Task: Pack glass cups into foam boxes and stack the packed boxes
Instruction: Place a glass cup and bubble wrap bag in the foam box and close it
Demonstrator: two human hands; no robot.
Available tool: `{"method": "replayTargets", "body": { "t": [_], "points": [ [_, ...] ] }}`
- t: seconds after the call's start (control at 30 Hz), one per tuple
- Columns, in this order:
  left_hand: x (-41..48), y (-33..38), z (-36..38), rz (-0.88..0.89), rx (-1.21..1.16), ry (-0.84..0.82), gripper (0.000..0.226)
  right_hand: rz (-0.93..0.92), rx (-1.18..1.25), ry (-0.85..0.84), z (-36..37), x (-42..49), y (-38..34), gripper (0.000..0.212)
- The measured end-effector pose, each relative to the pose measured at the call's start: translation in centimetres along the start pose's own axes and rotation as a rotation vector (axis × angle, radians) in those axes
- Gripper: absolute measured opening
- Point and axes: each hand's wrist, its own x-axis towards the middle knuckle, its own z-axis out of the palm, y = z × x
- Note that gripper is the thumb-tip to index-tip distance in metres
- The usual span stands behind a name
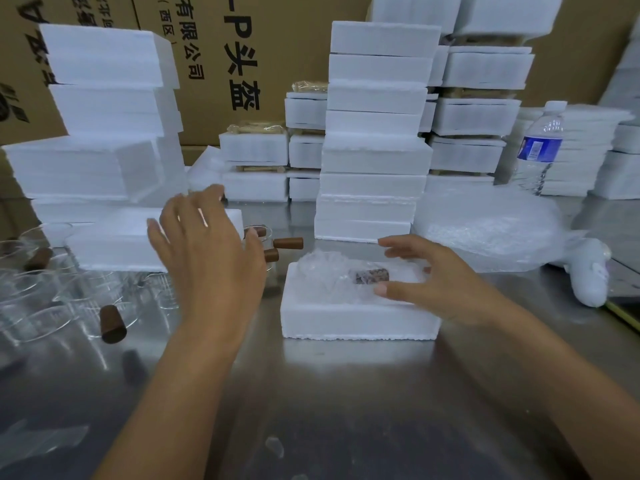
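Observation:
An open white foam box (356,322) lies on the steel table in front of me. Inside it sits a bubble-wrapped glass cup (332,277) with a brown cork stopper showing through the wrap. My right hand (427,280) hovers over the box's right end, fingers spread and relaxed, thumb near the wrap. My left hand (207,251) is raised left of the box with fingers spread, reaching toward a loose foam piece (114,244). Several bare glass cups (59,299) with cork stoppers lie at the left.
A tall stack of closed foam boxes (375,133) stands just behind the open box. More foam stacks (104,109) rise at the left and back. A bubble wrap heap (498,233) and a water bottle (540,147) are at the right. Cardboard cartons form the backdrop.

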Motion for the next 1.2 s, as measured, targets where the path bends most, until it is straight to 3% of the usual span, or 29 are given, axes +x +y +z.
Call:
{"method": "replayTargets", "body": {
  "t": [0.13, 0.3, 0.5, 0.6, 0.67, 0.73, 0.83, 0.97, 1.07, 1.2],
  "points": [
    [-0.1, -0.8, 0.4, -0.15, 0.214, -0.24, 0.057, 0.061, -0.158, -0.248, -0.6, -0.5, 0.3, 0.078],
    [-0.1, -0.8, 0.5, -0.1, 0.285, -0.163, 0.041, 0.077, -0.205, -0.183, -0.6, -0.4, 0.7, 0.088],
    [-0.2, 0.9, -0.2, 0.113, -0.025, -0.02, 0.035, 0.081, -0.187, -0.114, -0.2, -0.4, 0.6, 0.099],
    [-0.2, 1.8, -0.9, 0.309, -0.355, 0.066, 0.032, 0.033, -0.126, 0.028, 0.0, -0.2, 0.4, 0.092],
    [-0.3, 2.4, -1.5, 0.326, -0.629, 0.077, 0.029, 0.0, -0.071, 0.123, 0.1, -0.2, 0.3, 0.088],
    [-0.1, 2.7, -2.0, 0.165, -0.931, 0.084, 0.022, -0.013, 0.006, 0.211, 0.2, -0.2, 0.3, 0.081],
    [1.4, 1.3, -2.1, -0.278, -1.414, 0.065, 0.024, -0.025, 0.081, 0.27, 0.5, -0.1, 0.0, 0.067],
    [2.1, -0.3, -1.3, -0.778, -1.987, -0.185, 0.025, -0.014, 0.16, 0.282, 1.1, -0.1, -0.5, 0.065],
    [1.2, 0.0, 0.0, -0.909, -2.031, -0.359, 0.027, -0.005, 0.382, 0.329, 1.1, 0.4, -0.7, 0.076],
    [0.2, 0.5, 1.6, -0.881, -1.874, -0.579, 0.013, 0.073, 0.657, 0.312, 0.4, 0.7, -0.8, 0.077]
  ]
}}
